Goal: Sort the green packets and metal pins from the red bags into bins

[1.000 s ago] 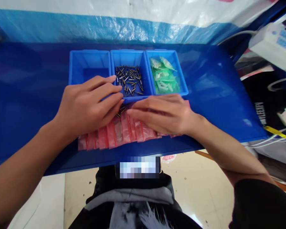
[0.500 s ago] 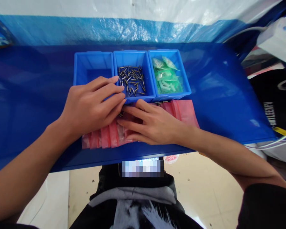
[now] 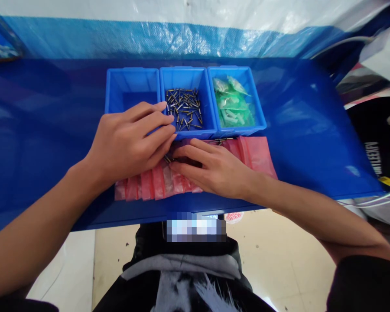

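My left hand (image 3: 126, 138) reaches over the front of the left and middle blue bins, its fingers stretched to the right with the tips at the middle bin (image 3: 211, 106). Its thumb is hidden. Below those fingertips, my right hand (image 3: 216, 167) bends over a row of pink plastic bags (image 3: 146, 186), fingers curled inward. Whatever its fingertips close on is mostly hidden. A few dark pop rivets (image 3: 168, 159) show between the two hands. More loose pop rivets (image 3: 183, 104) lie inside the middle bin.
On the left stands another blue bin (image 3: 133, 78), its visible floor bare. The right bin (image 3: 263, 123) holds green and clear small bags (image 3: 232, 104). Cables (image 3: 373, 199) and a dark bag (image 3: 373, 125) lie at the right. The blue table (image 3: 117, 216) ends close to my lap.
The view has shifted slightly, so the bins appear farther right. My right hand's fingers have drawn together and lifted off the lower part of the pink bags. The left hand keeps nearly the same pose.
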Tool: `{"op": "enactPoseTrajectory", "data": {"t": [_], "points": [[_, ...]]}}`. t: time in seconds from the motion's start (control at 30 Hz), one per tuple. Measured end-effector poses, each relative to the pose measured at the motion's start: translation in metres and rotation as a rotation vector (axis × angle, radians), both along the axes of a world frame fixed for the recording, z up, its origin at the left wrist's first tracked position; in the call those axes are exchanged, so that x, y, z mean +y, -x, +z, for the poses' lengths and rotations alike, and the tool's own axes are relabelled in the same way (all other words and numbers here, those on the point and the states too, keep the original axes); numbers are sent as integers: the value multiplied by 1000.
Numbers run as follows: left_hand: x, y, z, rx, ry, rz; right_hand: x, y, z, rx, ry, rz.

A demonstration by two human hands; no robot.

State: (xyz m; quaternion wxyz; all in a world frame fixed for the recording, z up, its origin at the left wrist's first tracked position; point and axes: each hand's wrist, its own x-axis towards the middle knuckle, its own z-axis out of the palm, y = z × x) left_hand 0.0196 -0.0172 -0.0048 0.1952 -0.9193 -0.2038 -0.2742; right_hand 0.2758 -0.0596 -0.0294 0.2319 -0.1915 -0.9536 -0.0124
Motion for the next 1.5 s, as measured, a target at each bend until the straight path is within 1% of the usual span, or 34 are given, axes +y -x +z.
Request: {"op": "enactPoseTrajectory", "data": {"t": [0.1, 0.17, 0.23, 0.4, 0.47, 0.53, 0.57, 0.63, 0.7, 0.77, 0.83, 0.87, 0.93, 0.97, 1.03, 1.1, 1.2, 1.23, 1.27, 1.33, 1.4, 1.5], "points": [[1, 3, -3, 28, 18, 35, 0, -1, 2, -5, 36, 39], [1, 5, -4, 48, 39, 57, -1, -1, 4, -21, 30, 31], [1, 6, -5, 47, 52, 64, -2, 0, 5, -27, -13, 11], [1, 3, -2, 26, 19, 34, -1, 1, 7, -9, -198, 5], [1, 2, -2, 15, 18, 24, -1, 1, 10, 34, -214, 15], [1, 2, -3, -5, 19, 13, -3, 0, 16, 130, -138, 6], [0, 2, -3, -8, 21, 13, -4, 0, 20, 187, -75, -15], [0, 3, -3, -1, 21, 31, -5, -1, 27, 315, 98, -86], [0, 4, -3, 12, 27, 51, -4, -2, 31, 443, 307, -127], [0, 4, -3, 33, 41, 64, -1, -3, 31, 561, 524, -131], [0, 5, -2, 39, 40, 52, 3, -3, 28, 674, 650, -174], [0, 5, -2, 38, 35, 44, 5, -3, 26, 732, 677, -211], [-1, 5, -3, 33, 38, 39, 8, -4, 23, 809, 648, -266], [-2, 5, -3, 30, 56, 50, 9, -4, 23, 804, 597, -274], [-4, 5, -3, 39, 140, 100, 10, -6, 25, 710, 447, -260], [-5, 4, -3, 31, 177, 118, 9, -7, 27, 574, 293, -196], [-3, 3, -3, 7, 74, 57, 6, -8, 24, 379, 107, -6], [-2, 3, -3, 4, 39, 32, 6, -8, 22, 307, 44, 39], [-1, 2, -2, 4, 21, 19, 5, -8, 20, 233, -13, 57], [0, 2, -2, 7, 19, 18, 4, -7, 15, 122, -104, 42], [0, 2, -2, 10, 14, 28, 4, -7, 12, 56, -119, 28], [-1, 1, -3, 13, 23, 43, 4, -7, 12, 21, -72, 33]]}}
